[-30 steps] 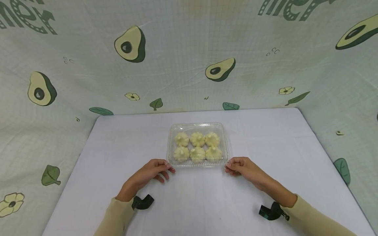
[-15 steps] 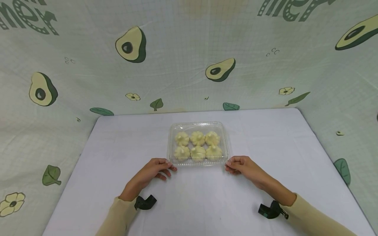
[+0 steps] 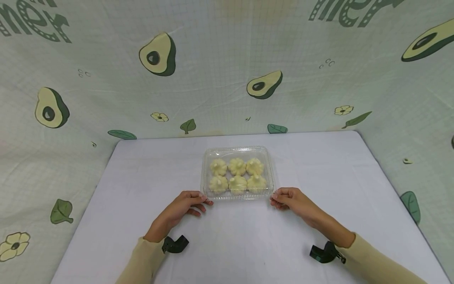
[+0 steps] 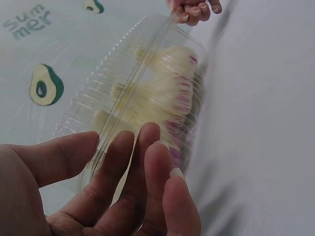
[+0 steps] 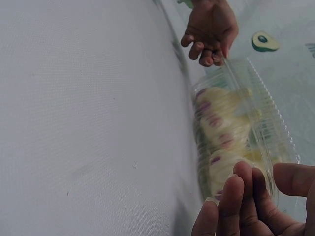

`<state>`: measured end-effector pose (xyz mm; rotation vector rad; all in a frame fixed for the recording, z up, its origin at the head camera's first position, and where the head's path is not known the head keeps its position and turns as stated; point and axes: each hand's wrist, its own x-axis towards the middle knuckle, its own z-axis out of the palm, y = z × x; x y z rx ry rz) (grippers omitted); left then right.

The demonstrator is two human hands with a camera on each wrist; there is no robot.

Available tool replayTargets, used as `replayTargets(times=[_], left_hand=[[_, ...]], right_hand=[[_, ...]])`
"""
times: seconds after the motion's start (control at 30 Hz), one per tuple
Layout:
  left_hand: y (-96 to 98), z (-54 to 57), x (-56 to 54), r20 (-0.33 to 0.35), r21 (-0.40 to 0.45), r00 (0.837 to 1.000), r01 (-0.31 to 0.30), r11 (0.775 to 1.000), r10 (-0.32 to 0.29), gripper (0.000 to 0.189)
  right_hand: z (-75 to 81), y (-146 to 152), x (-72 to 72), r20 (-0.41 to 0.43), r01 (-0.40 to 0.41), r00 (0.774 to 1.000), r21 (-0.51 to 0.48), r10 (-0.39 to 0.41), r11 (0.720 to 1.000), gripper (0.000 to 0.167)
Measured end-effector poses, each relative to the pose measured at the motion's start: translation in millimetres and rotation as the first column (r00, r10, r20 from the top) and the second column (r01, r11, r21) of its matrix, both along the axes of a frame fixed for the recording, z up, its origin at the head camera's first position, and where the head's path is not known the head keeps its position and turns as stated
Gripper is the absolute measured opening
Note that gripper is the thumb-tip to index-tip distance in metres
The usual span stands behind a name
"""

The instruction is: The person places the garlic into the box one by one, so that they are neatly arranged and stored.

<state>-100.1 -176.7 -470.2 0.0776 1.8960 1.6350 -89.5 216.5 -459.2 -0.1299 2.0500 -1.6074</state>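
A clear plastic clamshell container point(image 3: 235, 153), its lid down, holds several garlic bulbs point(image 3: 237, 167) in two rows. My left hand point(image 3: 182, 206) is at its near left corner, where thumb and index finger pinch the rim in the left wrist view; the other fingers curve loosely below. At the near right corner my right hand point(image 3: 293, 203) pinches the rim in the same way. Purple patches show on the pale bulbs point(image 4: 173, 93) through the ribbed wall in the left wrist view. The right wrist view shows the container point(image 5: 273, 105) side on, with both hands at its rim.
The container is over a white-covered table point(image 3: 234, 244). Behind and beside it hangs a pale cloth point(image 3: 213, 47) printed with avocados and leaves. A black wrist camera point(image 3: 175, 244) sits on the left sleeve, another camera point(image 3: 323, 253) on the right one.
Over the first half second the container's near edge shifts slightly away, and my left hand moves a little to the right with it. Since then hardly anything has moved; both hands keep their pinch.
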Motion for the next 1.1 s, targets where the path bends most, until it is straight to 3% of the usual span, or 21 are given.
replayTargets(times=[0.7, 1.1], left_hand=[[-0.6, -3.1, -0.9, 0.011, 0.010, 1.000, -0.007, 1.000, 0.006, 0.022], [2.4, 0.9, -1.2, 0.027, 0.003, 1.000, -0.013, 1.000, 0.013, 0.023]], right_hand=[[1.0, -0.5, -0.9, 0.005, 0.000, 1.000, 0.000, 0.000, 1.000, 0.034], [1.7, -0.1, -0.6, 0.010, -0.012, 1.000, -0.008, 0.012, 1.000, 0.033]])
